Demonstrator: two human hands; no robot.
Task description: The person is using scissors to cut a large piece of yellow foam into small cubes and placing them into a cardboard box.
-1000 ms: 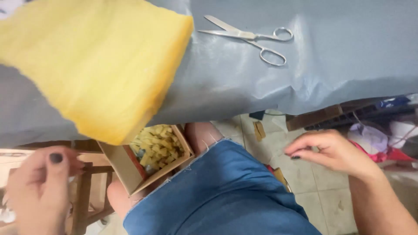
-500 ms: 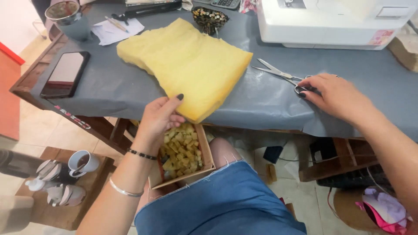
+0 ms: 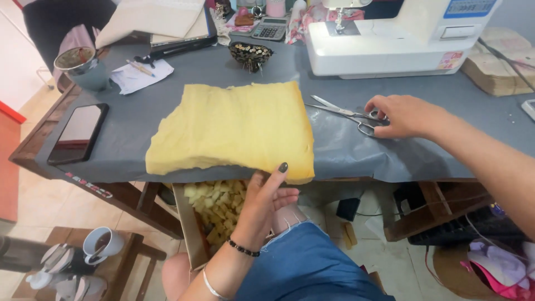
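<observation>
A person's left hand (image 3: 262,203) pinches the near edge of a yellow foam slab (image 3: 234,128) overhanging the grey tabletop (image 3: 356,153), steadying it above a box of foam cubes (image 3: 214,209), while the right hand (image 3: 404,116), its grip closing, reaches the scissors (image 3: 348,114) beside the slab.

Foam slab (image 3: 234,129) lies on the table (image 3: 345,150) at centre. Scissors (image 3: 346,113) lie at its 3 o'clock, right hand (image 3: 404,116) on their handles. Phone (image 3: 78,132) at 9 o'clock. Bowl (image 3: 251,54) at 12 o'clock; sewing machine (image 3: 401,36) at 1 o'clock. Left hand (image 3: 264,203) at 6 o'clock, over a box of foam pieces (image 3: 214,214) below the table edge.
</observation>
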